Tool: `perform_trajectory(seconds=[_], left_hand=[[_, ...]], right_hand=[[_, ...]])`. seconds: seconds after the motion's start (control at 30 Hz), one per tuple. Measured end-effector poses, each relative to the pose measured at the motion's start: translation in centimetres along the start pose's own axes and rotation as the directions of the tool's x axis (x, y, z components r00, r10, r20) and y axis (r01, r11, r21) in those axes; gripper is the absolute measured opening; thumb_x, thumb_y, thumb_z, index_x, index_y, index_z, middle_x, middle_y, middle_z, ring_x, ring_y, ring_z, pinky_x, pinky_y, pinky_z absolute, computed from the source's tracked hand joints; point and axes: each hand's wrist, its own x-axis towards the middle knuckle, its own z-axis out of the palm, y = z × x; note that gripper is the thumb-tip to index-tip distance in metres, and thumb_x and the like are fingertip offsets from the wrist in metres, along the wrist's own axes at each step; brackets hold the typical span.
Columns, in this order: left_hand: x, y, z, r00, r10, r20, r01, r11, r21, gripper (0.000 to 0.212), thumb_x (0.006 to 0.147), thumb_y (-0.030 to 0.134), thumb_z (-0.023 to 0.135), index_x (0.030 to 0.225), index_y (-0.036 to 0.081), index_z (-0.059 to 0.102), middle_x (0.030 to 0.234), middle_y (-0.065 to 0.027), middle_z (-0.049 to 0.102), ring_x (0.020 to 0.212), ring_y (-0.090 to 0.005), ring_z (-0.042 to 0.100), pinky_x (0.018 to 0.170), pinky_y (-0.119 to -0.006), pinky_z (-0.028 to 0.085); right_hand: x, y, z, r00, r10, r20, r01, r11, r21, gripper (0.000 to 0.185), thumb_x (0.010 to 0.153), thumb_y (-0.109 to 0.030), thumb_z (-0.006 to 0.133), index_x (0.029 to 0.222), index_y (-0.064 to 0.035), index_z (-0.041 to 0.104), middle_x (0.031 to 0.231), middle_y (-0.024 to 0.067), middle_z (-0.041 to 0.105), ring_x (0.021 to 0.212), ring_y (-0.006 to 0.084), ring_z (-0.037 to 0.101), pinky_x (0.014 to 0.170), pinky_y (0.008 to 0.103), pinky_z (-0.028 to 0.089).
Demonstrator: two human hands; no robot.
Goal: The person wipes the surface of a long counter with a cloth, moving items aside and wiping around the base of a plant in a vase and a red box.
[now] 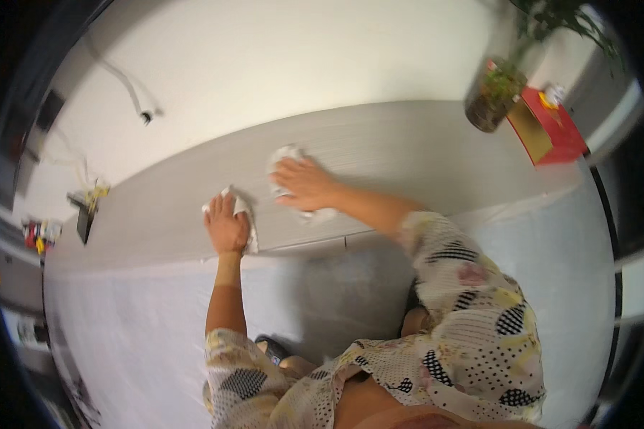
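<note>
My left hand (227, 225) lies palm down on a white cloth (251, 236) near the front edge of a long grey cabinet top (402, 139). Farther right and closer to the wall, my right hand (306, 185) presses flat on another white cloth (287, 155), its fingers spread and pointing left. Parts of both cloths stick out around the hands; the rest is hidden under the palms. The right hand is a little blurred.
A glass vase with a plant (485, 102) and an open red box (561, 134) stand at the right end. At the left end are a small black object (85, 222) and cables (94, 195). A cable (131, 94) hangs from the wall behind.
</note>
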Motion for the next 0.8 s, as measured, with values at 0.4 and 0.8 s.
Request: perform_trajectory(seconds=[0.4, 0.8], left_hand=[[1.6, 0.0, 0.8, 0.998, 0.023, -0.059, -0.024, 1.000, -0.008, 0.047, 0.069, 0.014, 0.046, 0.115, 0.010, 0.049, 0.124, -0.0121, 0.045, 0.120, -0.0268, 0.036, 0.101, -0.043, 0.021], [2.2, -0.1, 2.0, 0.997, 0.041, -0.061, -0.040, 0.999, 0.015, 0.044, 0.072, 0.017, 0.047, 0.116, 0.011, 0.049, 0.123, -0.0109, 0.046, 0.119, -0.0263, 0.037, 0.101, -0.043, 0.022]], right_hand=[[3.6, 14.2, 1.0, 0.884, 0.462, -0.069, -0.466, 0.880, -0.087, 0.045, 0.083, -0.037, 0.039, 0.121, -0.0131, 0.045, 0.129, 0.0041, 0.039, 0.121, 0.0205, 0.032, 0.098, 0.0492, 0.021], [-16.7, 24.0, -9.1, 0.296, 0.937, -0.186, -0.947, 0.263, -0.182, 0.054, 0.082, -0.042, 0.037, 0.126, -0.0110, 0.039, 0.135, 0.0064, 0.032, 0.124, 0.0254, 0.028, 0.101, 0.0452, 0.021]])
